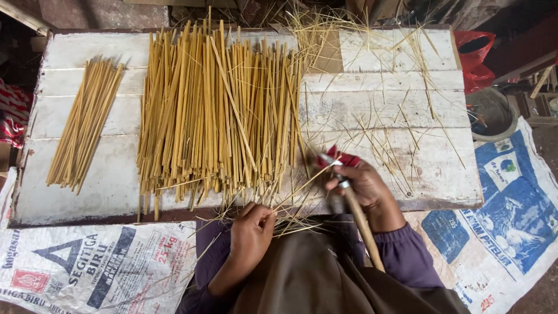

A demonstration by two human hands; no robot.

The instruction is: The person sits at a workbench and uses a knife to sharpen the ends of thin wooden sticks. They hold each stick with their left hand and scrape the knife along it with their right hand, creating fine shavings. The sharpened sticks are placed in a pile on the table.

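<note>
A thin strip (290,200) is pinched in the left hand (251,231), whose grip is closed narrow around its near end just past the bench (407,168) edge. From that grip the strip runs up and to the right, its long axis slanting toward the right hand (365,185). That hand is wrapped tight around a knife (349,192): the wooden handle trails down and back over the lap, and the short blade with a red part points up and left, toward the strip's far end. The blade is nearer the strip than anything else; whether it touches the strip cannot be told.

Above the left grip, just beyond the fingers, lies the big pile (218,110) of strips, its sticks lying lengthwise away from the body, the near ends ragged and overhanging the edge. Farther left of that grip, well apart, a smaller bundle (84,125) is laid on a slight slant. Thin shavings (401,128) are scattered above and to the right of the knife hand, and more are gathered in the lap between the two hands. Loose strips from the pile's near ends cross close to the held strip and crowd the gap between the grips. Printed sacks (93,267) are spread on the floor on both sides.
</note>
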